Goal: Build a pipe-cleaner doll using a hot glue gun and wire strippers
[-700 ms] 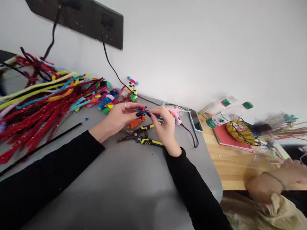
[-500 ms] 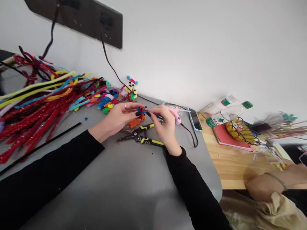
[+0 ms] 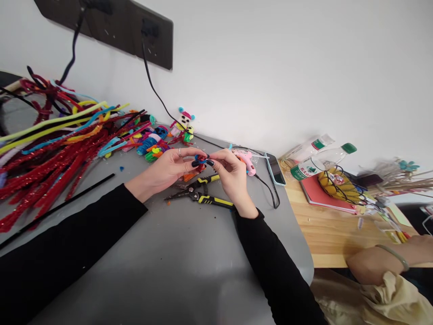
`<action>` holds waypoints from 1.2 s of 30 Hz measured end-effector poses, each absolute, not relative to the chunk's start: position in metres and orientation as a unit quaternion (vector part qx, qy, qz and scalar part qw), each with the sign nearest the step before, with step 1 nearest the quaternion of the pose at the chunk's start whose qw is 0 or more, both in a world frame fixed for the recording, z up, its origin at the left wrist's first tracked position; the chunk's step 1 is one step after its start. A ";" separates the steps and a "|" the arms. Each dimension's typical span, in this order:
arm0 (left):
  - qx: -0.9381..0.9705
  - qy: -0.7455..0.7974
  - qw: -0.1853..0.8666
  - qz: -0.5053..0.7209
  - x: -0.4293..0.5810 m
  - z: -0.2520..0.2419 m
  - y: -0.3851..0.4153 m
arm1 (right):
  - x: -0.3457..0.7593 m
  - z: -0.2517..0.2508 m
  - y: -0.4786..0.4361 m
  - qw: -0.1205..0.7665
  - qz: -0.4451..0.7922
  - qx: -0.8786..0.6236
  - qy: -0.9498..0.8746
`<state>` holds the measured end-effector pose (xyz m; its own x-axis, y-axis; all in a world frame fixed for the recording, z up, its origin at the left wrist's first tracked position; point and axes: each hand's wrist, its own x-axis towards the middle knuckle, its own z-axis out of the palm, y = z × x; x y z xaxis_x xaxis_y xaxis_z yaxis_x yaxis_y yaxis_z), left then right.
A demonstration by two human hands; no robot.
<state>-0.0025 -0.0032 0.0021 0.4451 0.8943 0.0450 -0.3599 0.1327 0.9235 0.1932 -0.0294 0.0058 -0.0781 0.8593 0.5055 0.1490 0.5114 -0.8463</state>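
Note:
Between my fingertips is a small pipe-cleaner figure [image 3: 201, 166] in sparkly red with a blue band around it. My left hand [image 3: 168, 169] pinches it from the left, thumb and forefinger closed. From the right, my right hand [image 3: 230, 174] pinches at the blue band. Fingers cover much of the figure. Below the hands lie yellow-and-black pliers [image 3: 194, 194], jaws pointing left. An orange pipe-cleaner piece [image 3: 189, 176] is partly hidden behind them. A pink glue gun [image 3: 247, 161] rests just past my right hand.
Many pipe cleaners [image 3: 67, 153] cover the left side, with small finished figures [image 3: 184, 122] by the wall. A black stick [image 3: 84, 187] lies in front of them. A phone [image 3: 275, 169] sits at the right edge. Bottles [image 3: 333, 155] and a co-worker's forearm [image 3: 379, 262] are on the wooden table.
My right fingers have moved in closer to the left ones, and the blue strand now wraps tighter around the red piece. The co-worker's arm at right has shifted slightly.

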 end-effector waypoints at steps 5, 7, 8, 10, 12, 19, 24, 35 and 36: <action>0.504 0.287 0.679 0.449 -0.002 0.002 -0.004 | 0.194 0.003 -0.029 0.551 0.321 -0.398 -0.660; 0.520 0.294 0.663 0.451 -0.002 0.002 -0.004 | 0.193 0.003 -0.030 0.547 0.321 -0.398 -0.663; 0.531 0.297 0.653 0.451 -0.002 0.002 -0.003 | 0.193 0.004 -0.030 0.545 0.318 -0.398 -0.666; 0.554 0.307 0.628 0.452 -0.002 0.000 -0.003 | 0.192 0.006 -0.032 0.541 0.301 -0.400 -0.676; 0.577 0.318 0.601 0.452 -0.002 -0.001 -0.003 | 0.191 0.007 -0.033 0.535 0.272 -0.405 -0.690; 0.589 0.372 0.533 0.480 -0.002 -0.001 -0.003 | 0.189 0.009 -0.036 0.522 0.191 -0.405 -0.726; 0.612 0.381 0.497 0.483 0.001 0.004 -0.009 | 0.188 0.008 -0.036 0.520 0.156 -0.414 -0.731; 0.620 0.397 0.477 0.480 0.001 0.002 -0.009 | 0.184 0.005 -0.037 0.507 0.133 -0.413 -0.745; 0.620 0.397 0.476 0.480 0.000 0.001 -0.008 | 0.184 0.005 -0.037 0.508 0.133 -0.409 -0.746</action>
